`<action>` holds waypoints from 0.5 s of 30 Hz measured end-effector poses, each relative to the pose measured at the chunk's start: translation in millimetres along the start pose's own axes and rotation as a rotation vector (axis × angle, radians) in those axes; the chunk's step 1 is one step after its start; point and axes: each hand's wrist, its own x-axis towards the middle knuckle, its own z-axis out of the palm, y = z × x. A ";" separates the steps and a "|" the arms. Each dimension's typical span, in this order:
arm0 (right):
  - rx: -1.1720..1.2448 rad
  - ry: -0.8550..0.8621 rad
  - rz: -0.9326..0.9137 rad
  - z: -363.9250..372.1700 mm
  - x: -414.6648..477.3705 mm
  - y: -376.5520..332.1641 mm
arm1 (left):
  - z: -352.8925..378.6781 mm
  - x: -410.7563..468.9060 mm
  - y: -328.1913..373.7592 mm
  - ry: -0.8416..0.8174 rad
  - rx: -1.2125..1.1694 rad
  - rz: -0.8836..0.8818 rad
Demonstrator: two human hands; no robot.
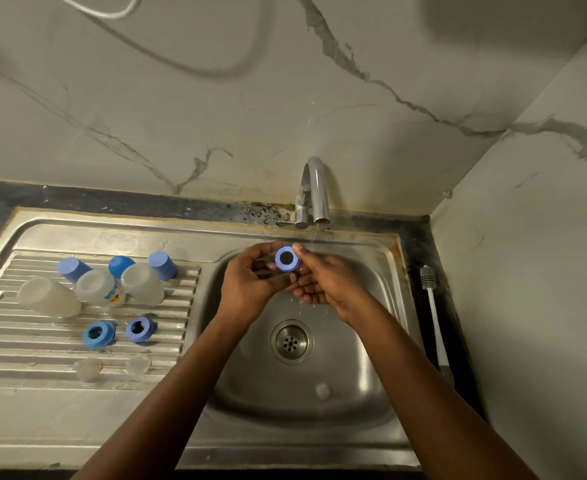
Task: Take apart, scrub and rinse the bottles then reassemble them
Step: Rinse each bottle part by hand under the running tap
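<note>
Just below the tap (316, 192), the left hand (250, 284) gripped the ring (287, 260); the right hand (325, 284) pinched its rim, clear of the sink (361, 348) edges, open basin beneath.

Three clear bottles (48, 296), three blue caps (72, 269), three blue rings (99, 335), three teats (88, 369), one brush (427, 277).
</note>
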 end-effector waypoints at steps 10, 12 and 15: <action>-0.037 -0.173 -0.038 40.3 -10.8 -0.8 | -44.1 -26.6 -0.1 0.101 0.079 0.090; -0.016 -0.186 -0.050 50.1 -12.8 -3.5 | -55.5 -31.7 2.1 0.135 0.082 0.084; -0.031 -0.220 -0.079 65.0 -14.0 -2.7 | -74.3 -41.1 2.6 0.185 0.094 0.085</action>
